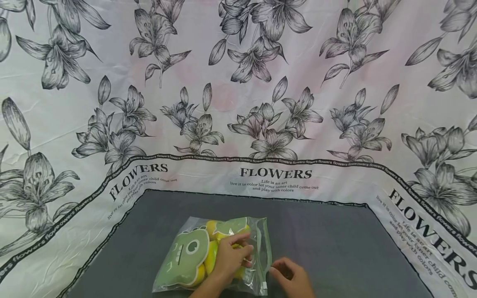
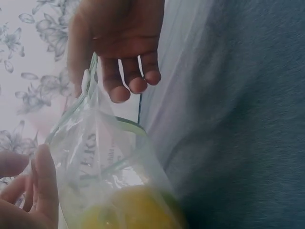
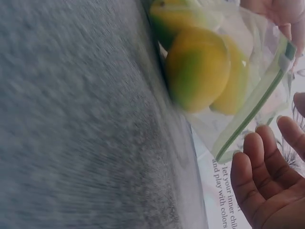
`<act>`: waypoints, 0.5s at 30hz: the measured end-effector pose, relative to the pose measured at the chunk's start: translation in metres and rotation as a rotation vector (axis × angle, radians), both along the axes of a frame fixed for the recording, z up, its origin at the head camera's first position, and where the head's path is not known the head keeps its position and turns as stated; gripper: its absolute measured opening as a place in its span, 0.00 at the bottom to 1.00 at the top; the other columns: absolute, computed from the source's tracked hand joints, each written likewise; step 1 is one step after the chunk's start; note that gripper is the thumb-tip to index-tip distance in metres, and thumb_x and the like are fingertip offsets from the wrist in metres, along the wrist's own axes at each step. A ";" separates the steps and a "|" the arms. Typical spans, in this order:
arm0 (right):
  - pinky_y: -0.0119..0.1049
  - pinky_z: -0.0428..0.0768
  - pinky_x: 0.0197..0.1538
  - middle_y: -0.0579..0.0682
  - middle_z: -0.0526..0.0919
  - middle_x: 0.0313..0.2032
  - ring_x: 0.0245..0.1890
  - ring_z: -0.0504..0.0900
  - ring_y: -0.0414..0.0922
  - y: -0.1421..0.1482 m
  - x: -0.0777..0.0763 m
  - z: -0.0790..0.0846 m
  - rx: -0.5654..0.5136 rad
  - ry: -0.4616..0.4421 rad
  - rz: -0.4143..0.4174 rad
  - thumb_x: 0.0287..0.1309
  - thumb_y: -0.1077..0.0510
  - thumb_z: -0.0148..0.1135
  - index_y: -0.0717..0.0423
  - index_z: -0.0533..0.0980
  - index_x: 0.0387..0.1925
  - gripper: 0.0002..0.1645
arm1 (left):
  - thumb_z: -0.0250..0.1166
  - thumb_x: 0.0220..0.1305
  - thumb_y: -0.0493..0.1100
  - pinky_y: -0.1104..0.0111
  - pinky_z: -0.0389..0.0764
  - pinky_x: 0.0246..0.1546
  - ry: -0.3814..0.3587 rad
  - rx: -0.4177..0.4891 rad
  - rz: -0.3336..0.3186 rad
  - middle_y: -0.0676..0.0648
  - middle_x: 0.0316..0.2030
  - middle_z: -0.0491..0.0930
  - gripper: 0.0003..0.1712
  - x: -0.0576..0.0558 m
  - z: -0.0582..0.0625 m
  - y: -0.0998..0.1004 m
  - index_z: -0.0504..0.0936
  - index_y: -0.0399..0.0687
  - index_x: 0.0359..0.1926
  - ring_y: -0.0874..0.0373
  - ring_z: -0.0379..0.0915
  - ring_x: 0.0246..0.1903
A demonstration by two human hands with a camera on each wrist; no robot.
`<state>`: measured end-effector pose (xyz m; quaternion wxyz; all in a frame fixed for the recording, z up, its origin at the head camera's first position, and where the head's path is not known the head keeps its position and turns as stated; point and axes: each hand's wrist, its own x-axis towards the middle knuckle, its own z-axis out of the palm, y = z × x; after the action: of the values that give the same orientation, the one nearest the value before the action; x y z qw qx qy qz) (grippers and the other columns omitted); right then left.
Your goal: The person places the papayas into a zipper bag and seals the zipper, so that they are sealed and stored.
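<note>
A clear zip bag [image 1: 261, 236] with a green one-eyed cartoon face [image 1: 190, 254] on its left part lies on the dark grey table. Inside it are several smooth yellow-and-green mango-like fruits [image 3: 198, 69]. My left hand [image 1: 232, 256] is over the bag's right part, fingers loosely bent and touching the clear film. In the left wrist view, a finger [image 2: 46, 181] runs along the bag's side. Close by the bag's opening edge is my right hand [image 1: 292, 275], its fingers [image 3: 255, 148] spread and slightly bent. A white zip slider [image 1: 265, 285] sits at the bag's near corner.
The dark grey tabletop [image 1: 335, 240] extends to both sides of the bag. Behind and beside it hangs a white cloth [image 1: 201, 174] with grey lilies and the word FLOWERS, meeting the table's edges.
</note>
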<state>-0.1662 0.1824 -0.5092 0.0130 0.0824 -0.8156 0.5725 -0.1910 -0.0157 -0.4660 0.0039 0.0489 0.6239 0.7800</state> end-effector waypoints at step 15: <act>0.35 0.80 0.23 0.50 0.82 0.23 0.19 0.79 0.42 -0.006 0.017 -0.002 -0.138 -0.123 0.235 0.60 0.56 0.65 0.62 0.68 0.36 0.15 | 0.67 0.51 0.31 0.73 0.78 0.15 -0.156 -0.199 -0.135 0.44 0.14 0.79 0.24 0.052 -0.029 -0.002 0.83 0.41 0.52 0.61 0.74 0.13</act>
<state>-0.1493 0.1761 -0.5113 -0.0985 0.1413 -0.7582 0.6288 -0.1386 -0.0176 -0.4953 0.1097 0.0290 0.6913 0.7136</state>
